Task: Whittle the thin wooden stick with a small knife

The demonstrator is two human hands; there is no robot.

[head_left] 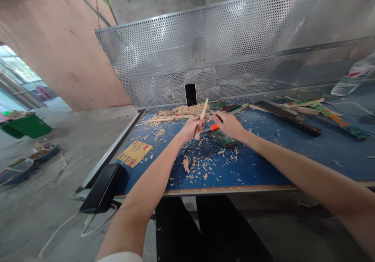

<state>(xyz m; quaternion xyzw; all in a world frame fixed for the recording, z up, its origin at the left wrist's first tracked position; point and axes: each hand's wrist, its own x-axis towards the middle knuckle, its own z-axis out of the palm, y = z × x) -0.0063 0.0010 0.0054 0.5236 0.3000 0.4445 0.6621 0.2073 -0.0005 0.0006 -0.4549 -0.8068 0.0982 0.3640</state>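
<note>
My left hand (191, 128) is closed around a pale wooden stick (203, 109) that points up and away over the blue table (263, 156). Just to its right, my right hand (227, 123) grips a knife with an orange handle (214, 128), its blade end lying against the stick's lower part. Wood shavings (202, 162) are scattered on the table under and in front of both hands. A larger heap of shavings (183, 110) lies behind the hands.
A phone (190, 94) leans upright against the perforated metal screen (234, 47). Wooden strips and a dark ruler-like bar (290, 117) lie at the right, cardboard tags (135, 153) at the left, a black device (102, 187) at the table's near-left corner, a plastic bottle (356, 76) far right.
</note>
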